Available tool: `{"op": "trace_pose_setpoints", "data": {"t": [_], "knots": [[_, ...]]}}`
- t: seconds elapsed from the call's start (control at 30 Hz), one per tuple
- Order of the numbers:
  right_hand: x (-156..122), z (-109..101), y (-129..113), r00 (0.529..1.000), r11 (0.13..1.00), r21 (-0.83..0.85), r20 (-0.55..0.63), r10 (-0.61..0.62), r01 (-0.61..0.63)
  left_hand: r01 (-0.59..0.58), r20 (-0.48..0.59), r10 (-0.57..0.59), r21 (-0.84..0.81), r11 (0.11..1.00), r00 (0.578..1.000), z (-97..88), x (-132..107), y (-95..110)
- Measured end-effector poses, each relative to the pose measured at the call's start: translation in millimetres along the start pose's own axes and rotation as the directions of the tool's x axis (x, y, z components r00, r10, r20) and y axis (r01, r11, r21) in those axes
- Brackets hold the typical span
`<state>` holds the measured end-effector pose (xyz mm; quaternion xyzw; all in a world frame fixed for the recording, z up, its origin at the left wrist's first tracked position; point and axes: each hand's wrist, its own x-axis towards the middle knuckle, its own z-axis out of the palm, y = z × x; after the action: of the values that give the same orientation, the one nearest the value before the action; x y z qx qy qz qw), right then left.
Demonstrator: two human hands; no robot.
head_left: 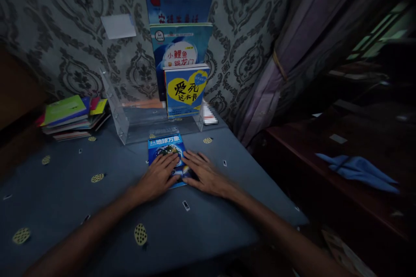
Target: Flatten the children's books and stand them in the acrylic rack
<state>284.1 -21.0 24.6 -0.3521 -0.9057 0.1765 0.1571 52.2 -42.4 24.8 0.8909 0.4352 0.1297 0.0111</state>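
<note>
A small blue book [166,143] with an earth picture on its cover lies flat on the patterned tablecloth. My left hand [162,174] rests on the book's left part, fingers stretched out over the cover. On its right side lies my right hand [204,172], also flat with fingers extended, its fingertips at the cover. Just behind the book stands a clear plastic book rack [118,117]. Upright at its right end are a blue book with a yellow heart [186,91], a taller teal book [182,45] and a dark blue book [180,4].
A pile of books [69,114] lies at the table's left back. A white card [118,26] is against the wallpaper. To the right hang tied purple curtains [276,65]. Beyond the table's right edge, a blue cloth [357,171] lies on a dark red surface [302,156].
</note>
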Motion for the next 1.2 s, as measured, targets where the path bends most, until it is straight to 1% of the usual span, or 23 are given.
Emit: {"op": "trace_pose_setpoints", "data": {"t": [0.1,0.2,0.27,0.37,0.47,0.6,0.8,0.9,1.0,1.1,1.2], "knots": [[15,0,-3,1.000,1.000,-0.019,0.017,-0.021,0.022,0.041,0.020,-0.041,-0.022,0.999,0.999,4.3,10,-24],[40,5,-5,0.999,0.999,-0.040,0.018,-0.027,0.028,0.133,0.016,-0.132,-0.005,0.991,0.991,6.2,17,-48],[58,10,-4,1.000,0.998,-0.058,0.006,-0.019,0.019,0.199,-0.002,-0.199,0.022,0.980,0.980,7.3,19,-59],[81,16,1,0.999,0.996,-0.083,-0.030,0.034,-0.036,0.273,-0.041,-0.271,0.063,0.960,0.962,9.1,18,-67],[93,17,5,0.990,0.986,-0.095,-0.062,0.130,-0.136,0.308,-0.068,-0.303,0.089,0.947,0.951,10.3,15,-65],[91,19,7,0.979,0.976,-0.107,-0.099,0.180,-0.191,0.348,-0.107,-0.337,0.113,0.931,0.935,12.0,13,-60],[70,34,4,0.962,0.968,-0.119,-0.192,0.197,-0.222,0.407,-0.148,-0.388,0.138,0.903,0.910,16.0,11,-57],[58,39,-4,0.959,0.963,-0.133,-0.192,0.209,-0.236,0.442,-0.173,-0.418,0.138,0.886,0.892,16.0,11,-55],[51,39,-12,0.959,0.959,-0.137,-0.174,0.224,-0.249,0.478,-0.198,-0.450,0.130,0.869,0.871,17.5,10,-51],[50,39,-15,0.958,0.959,-0.126,-0.169,0.231,-0.254,0.476,-0.219,-0.451,0.079,0.876,0.866,22.8,9,-47],[51,40,-14,0.957,0.961,-0.107,-0.167,0.236,-0.256,0.450,-0.232,-0.454,-0.074,0.890,0.860,27.5,9,-47]]}}
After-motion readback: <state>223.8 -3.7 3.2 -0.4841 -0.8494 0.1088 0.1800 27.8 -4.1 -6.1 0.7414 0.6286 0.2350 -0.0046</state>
